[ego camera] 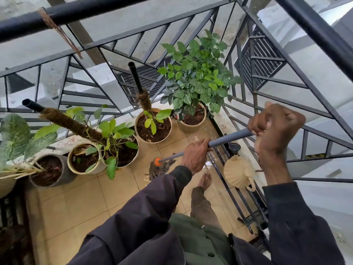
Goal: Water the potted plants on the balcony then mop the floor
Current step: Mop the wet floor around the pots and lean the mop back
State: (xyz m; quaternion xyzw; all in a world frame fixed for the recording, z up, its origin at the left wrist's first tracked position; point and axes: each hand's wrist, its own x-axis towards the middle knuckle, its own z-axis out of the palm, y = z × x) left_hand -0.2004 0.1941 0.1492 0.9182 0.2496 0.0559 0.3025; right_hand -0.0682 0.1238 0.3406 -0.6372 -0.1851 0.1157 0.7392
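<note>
I hold a mop by its grey handle (227,140). My left hand (196,153) grips the handle low down, and my right hand (275,125) grips its upper end. The stringy mop head (159,168), under an orange collar, rests on the wet tan tiled floor (76,205) in front of my bare foot (205,180). Several potted plants line the railing: a bushy green one (196,73), a pot with a moss pole (152,125), another pole plant (114,142), and a grey pot (47,169).
A cream watering can (238,172) sits at the right by the black metal railing (286,88). A black bar (76,10) crosses overhead. A striped pot with a large veined leaf (13,134) stands at the far left. Water glistens on tiles near the right railing.
</note>
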